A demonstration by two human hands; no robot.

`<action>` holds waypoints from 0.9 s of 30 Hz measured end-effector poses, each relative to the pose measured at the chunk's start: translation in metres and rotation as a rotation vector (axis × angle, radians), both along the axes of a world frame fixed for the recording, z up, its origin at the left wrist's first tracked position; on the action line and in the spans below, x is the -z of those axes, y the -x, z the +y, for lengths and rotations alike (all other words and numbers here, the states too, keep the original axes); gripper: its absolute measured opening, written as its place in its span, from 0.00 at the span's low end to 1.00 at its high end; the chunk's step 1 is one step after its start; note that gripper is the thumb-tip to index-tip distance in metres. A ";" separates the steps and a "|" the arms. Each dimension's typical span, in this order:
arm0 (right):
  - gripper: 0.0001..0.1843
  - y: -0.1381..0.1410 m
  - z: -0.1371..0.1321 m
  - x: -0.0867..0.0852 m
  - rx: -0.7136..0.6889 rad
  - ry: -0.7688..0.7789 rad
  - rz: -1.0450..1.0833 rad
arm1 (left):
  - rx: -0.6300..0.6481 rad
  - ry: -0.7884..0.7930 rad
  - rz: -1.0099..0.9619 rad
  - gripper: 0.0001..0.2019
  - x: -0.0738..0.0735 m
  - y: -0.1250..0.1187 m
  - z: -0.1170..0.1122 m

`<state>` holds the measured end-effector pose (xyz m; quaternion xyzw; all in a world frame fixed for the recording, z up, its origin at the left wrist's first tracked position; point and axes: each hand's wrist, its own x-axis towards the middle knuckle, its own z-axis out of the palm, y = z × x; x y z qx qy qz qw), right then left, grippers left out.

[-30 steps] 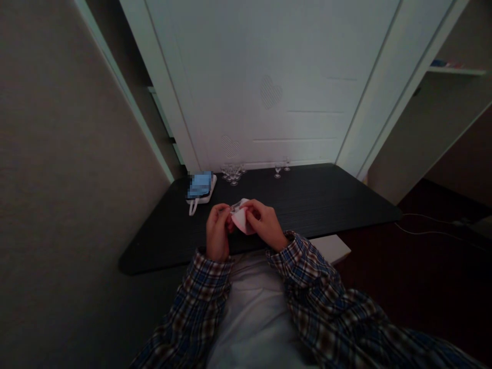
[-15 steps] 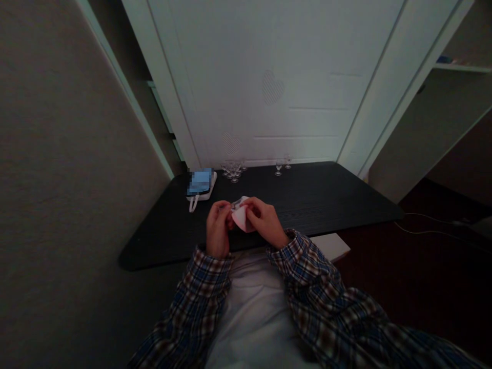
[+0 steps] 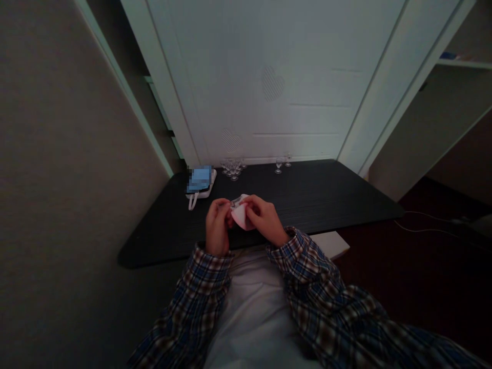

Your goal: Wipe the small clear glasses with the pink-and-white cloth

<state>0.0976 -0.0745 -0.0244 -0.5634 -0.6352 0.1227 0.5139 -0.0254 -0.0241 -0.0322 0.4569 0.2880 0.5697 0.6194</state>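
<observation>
A phone (image 3: 199,180) is on the table's (image 3: 323,195) left. The left hand (image 3: 217,229) curls beside a pink-white cloth (image 3: 240,214); I can't tell its grip. The right hand (image 3: 266,218) has its fingers pinching that cloth above the table. Two little glasses (image 3: 279,165) stand behind.

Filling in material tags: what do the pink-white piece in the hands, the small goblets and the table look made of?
Piece: cloth or paper, matte; it folds thinly.
Goblets: glass or clear plastic, glossy; see-through with bright glints.
Table: perhaps wood or laminate, dark, matte; fine grain-like lines.
</observation>
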 end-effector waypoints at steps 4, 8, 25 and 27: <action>0.11 0.000 0.000 0.000 0.001 0.007 0.000 | 0.004 -0.013 0.003 0.09 0.000 0.000 0.000; 0.11 0.001 0.000 0.000 -0.009 0.007 0.004 | 0.003 -0.002 -0.009 0.09 0.000 0.000 0.000; 0.10 -0.001 0.002 0.000 -0.060 -0.004 -0.031 | -0.008 -0.025 -0.009 0.07 0.000 -0.001 -0.001; 0.11 -0.001 0.003 0.001 -0.070 -0.002 -0.023 | -0.007 -0.021 -0.008 0.07 -0.001 -0.001 -0.001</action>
